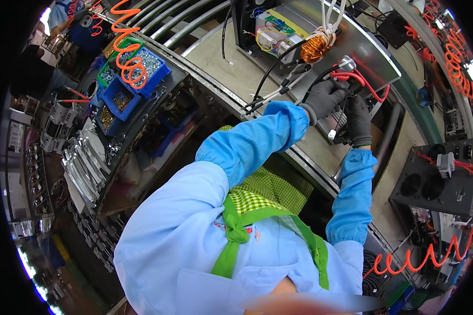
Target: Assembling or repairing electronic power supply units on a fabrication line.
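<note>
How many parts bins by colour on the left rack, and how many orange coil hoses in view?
Blue bins: 3
Green bins: 1
Orange coil hoses: 3 clear (top left, right edge, lower right); a fourth reddish coil at far top left is too blurred to count
Total: 7

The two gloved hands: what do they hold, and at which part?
The left hand grips the red wires near their end at the small grey part. The right hand closes around the black cables below it; its exact hold is hidden.
</note>
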Demonstrator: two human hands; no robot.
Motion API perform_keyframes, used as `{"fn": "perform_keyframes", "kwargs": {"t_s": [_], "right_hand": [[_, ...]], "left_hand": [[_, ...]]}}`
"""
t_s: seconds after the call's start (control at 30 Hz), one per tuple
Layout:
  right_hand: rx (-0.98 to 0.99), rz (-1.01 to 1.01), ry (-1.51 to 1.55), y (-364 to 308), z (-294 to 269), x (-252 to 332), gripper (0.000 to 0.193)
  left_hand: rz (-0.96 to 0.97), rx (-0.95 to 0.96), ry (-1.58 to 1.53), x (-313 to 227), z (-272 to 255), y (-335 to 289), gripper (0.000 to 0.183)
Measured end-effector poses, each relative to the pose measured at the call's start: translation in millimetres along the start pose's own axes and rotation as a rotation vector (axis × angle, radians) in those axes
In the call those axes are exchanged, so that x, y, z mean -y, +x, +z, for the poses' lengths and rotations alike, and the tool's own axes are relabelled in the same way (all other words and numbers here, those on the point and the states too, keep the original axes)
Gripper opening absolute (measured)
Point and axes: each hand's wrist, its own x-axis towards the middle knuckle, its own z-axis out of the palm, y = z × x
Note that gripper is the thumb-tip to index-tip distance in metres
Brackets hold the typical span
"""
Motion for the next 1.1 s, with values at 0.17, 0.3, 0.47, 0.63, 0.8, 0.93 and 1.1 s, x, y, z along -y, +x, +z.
{"fn": "perform_keyframes", "kwargs": {"t_s": [0.17,0.3,0.47,0.63,0.8,0.93,1.1], "right_hand": [[0.053,-0.007,0.036,-5.7,10.6,11.7,0.032],[0.029,-0.026,-0.011,0.3,0.6,1.2,0.033],[0.039,-0.074,-0.138,2.5,-4.4,-2.9,0.039],[0.034,-0.016,0.096,-3.6,14.3,6.5,0.034],[0.009,-0.059,-0.027,0.6,0.9,0.5,0.034],[0.018,-0.017,0.004,2.5,-4.4,-1.8,0.036],[0.062,-0.038,0.054,2.0,-4.2,-3.8,0.036]], "left_hand": [[-0.108,0.051,-0.049,17.5,0.5,1.2,0.017],[-0.138,0.046,-0.296,20.3,8.1,-0.7,0.018],[-0.135,-0.013,-0.396,20.8,14.0,-2.8,0.018],[0.035,-0.277,-0.084,40.9,26.9,5.4,0.019],[-0.080,-0.283,-0.308,24.2,38.5,2.3,0.018],[-0.085,-0.293,-0.353,26.2,40.1,6.1,0.018],[-0.097,-0.228,-0.472,32.3,40.1,9.1,0.021]]}}
